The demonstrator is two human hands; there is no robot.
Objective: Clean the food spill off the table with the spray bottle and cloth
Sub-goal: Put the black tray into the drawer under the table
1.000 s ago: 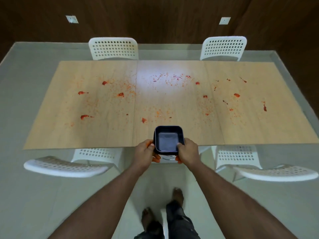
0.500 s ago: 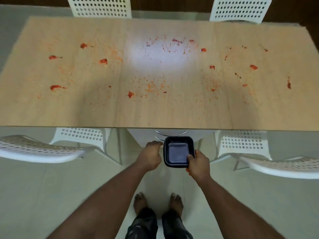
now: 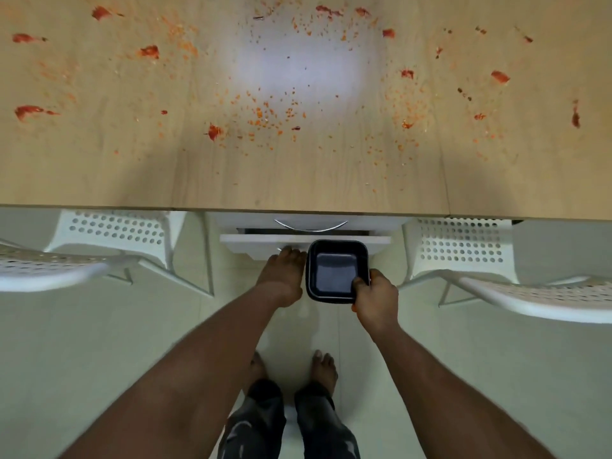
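The wooden table (image 3: 298,180) fills the top of the view, spattered with red food spill (image 3: 265,114) in blobs and crumbs across its width. Below the table's near edge my right hand (image 3: 376,301) grips the corner of an empty black square tray (image 3: 334,273). My left hand (image 3: 281,276) reaches to the front of a white drawer (image 3: 261,241) that stands slightly pulled out under the table, fingers curled on its metal handle. No spray bottle or cloth is in view.
A second drawer with a curved metal handle (image 3: 311,225) sits above the pulled-out one. White perforated chairs stand at the left (image 3: 112,233) and at the right (image 3: 463,246), pushed toward the table. My bare feet (image 3: 324,369) stand on the pale floor.
I have stepped closer to the table and lowered the tray below its edge. My left hand let go of the tray and took the drawer handle; the drawer has slid out.
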